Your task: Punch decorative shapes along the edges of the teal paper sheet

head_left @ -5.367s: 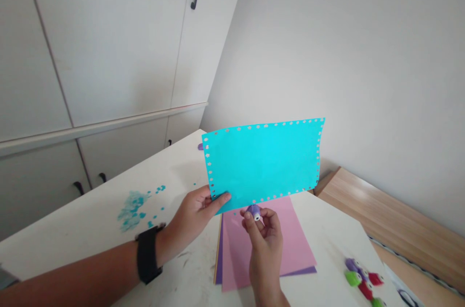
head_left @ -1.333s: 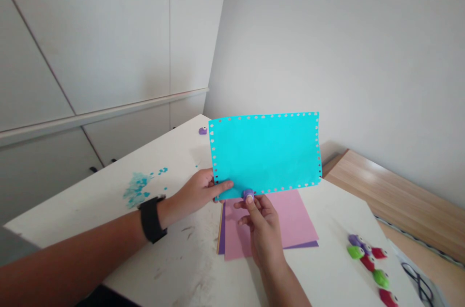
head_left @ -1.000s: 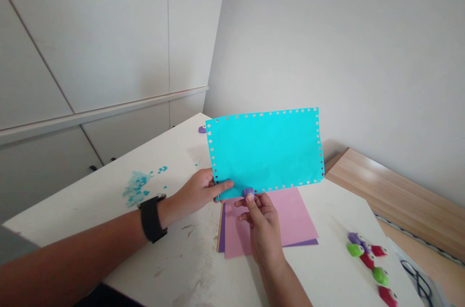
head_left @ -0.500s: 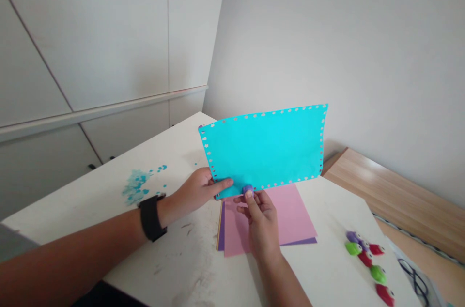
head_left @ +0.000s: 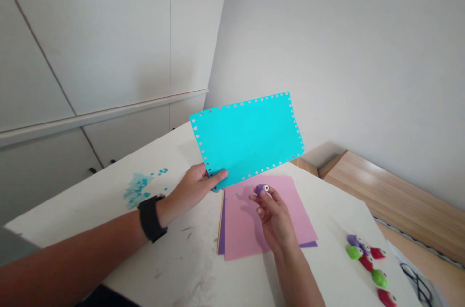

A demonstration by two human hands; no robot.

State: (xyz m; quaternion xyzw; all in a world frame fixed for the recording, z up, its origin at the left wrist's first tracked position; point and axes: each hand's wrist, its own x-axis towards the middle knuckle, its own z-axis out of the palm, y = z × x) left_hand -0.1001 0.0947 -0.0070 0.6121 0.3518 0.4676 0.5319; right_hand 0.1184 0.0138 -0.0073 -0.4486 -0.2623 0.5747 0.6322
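My left hand (head_left: 198, 183) pinches the lower left corner of a bright blue sheet of paper (head_left: 250, 135), thumb on the near face. Punched holes run along all the sheet's edges, and it is held up at a tilt above the table. Between the thumb and fingers of my right hand (head_left: 276, 217) is a small purple craft punch (head_left: 261, 190) with a white, eye-like end. It is apart from the sheet's lower edge. Beneath my right hand lies pink paper (head_left: 243, 234) on top of purple paper (head_left: 309, 244).
Several purple, green and red punches (head_left: 379, 278) lie at the right of the white table (head_left: 174, 258). Tiny blue paper bits (head_left: 136, 191) are piled on the left. A wooden surface (head_left: 392, 191), a wall and white cabinets (head_left: 119, 31) stand beyond.
The purple punch has come off the sheet's lower edge, and my right hand has moved slightly right with it. The blue sheet has shifted left and tilted. A few blue bits now lie on the pink paper.
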